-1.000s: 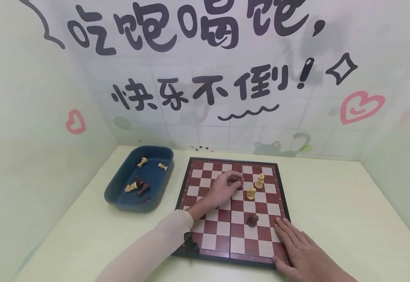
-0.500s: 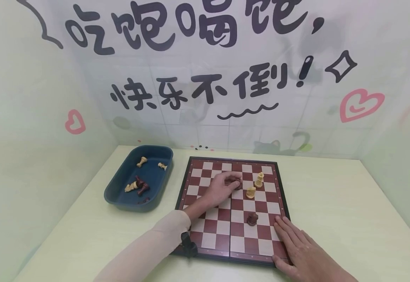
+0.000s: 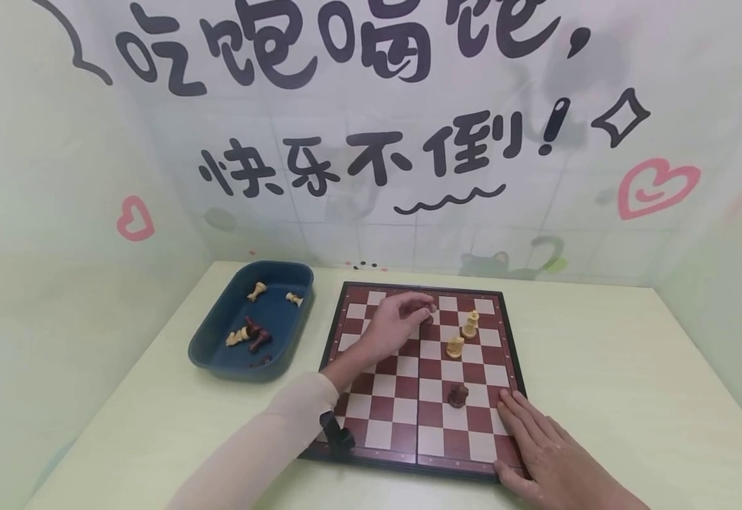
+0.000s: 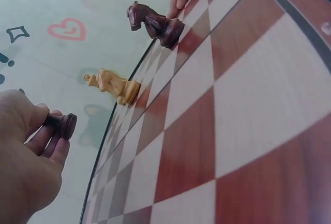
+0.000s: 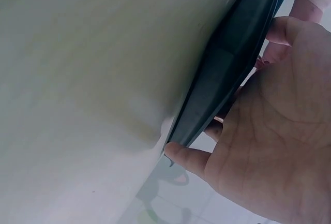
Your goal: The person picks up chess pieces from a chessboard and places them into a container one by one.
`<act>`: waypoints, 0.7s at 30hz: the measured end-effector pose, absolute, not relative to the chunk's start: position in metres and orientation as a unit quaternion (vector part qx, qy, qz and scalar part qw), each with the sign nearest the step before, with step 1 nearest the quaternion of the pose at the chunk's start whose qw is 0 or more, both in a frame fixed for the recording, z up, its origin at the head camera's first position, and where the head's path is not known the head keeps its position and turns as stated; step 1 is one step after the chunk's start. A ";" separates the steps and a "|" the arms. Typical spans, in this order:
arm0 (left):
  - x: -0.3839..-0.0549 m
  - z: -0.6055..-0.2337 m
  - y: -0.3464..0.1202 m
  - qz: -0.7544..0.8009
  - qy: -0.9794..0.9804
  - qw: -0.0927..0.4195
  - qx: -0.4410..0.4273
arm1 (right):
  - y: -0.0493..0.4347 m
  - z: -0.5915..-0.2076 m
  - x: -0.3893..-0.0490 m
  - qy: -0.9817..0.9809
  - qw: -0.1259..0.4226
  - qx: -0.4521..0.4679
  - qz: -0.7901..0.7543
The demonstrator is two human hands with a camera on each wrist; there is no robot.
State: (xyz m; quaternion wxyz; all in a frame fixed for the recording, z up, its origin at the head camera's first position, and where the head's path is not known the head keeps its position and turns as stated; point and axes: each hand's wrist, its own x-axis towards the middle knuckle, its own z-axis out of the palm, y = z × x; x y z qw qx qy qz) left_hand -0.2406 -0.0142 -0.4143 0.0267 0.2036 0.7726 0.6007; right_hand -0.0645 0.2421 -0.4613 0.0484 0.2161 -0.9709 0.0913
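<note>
My left hand (image 3: 388, 327) pinches a dark chess piece (image 4: 66, 125) between thumb and fingers over the far part of the chessboard (image 3: 383, 407). The left wrist view shows its round base apart from the board; its top is hidden by the fingers. A dark knight (image 3: 457, 395) stands upright near the board's right front. Behind it stand a light knight (image 3: 455, 346) and a taller light piece (image 3: 470, 324). My right hand (image 3: 552, 453) rests on the right front edge of the board with its fingers extended, as the right wrist view (image 5: 274, 125) also shows.
A blue tray (image 3: 208, 365) stands left of the board, with several light and dark chess pieces lying in it. The pale table (image 3: 606, 368) meets a printed curtain (image 3: 358, 241) at the back. A black strap piece (image 3: 337, 433) hangs from the left wrist.
My left hand has moved away toward the far edge of the board and lifted the dark piece a little. The right hand and the standing pieces have stayed in place.
</note>
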 end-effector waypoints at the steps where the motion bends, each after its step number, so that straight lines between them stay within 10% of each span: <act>1: -0.240 -0.415 -0.015 0.598 0.775 0.029 0.200 | 0.242 -0.462 -0.065 -0.971 0.049 0.217 0.090; 21: -0.236 -0.425 -0.032 0.602 0.772 0.041 0.199 | 0.239 -0.458 -0.065 -0.974 0.026 0.213 0.072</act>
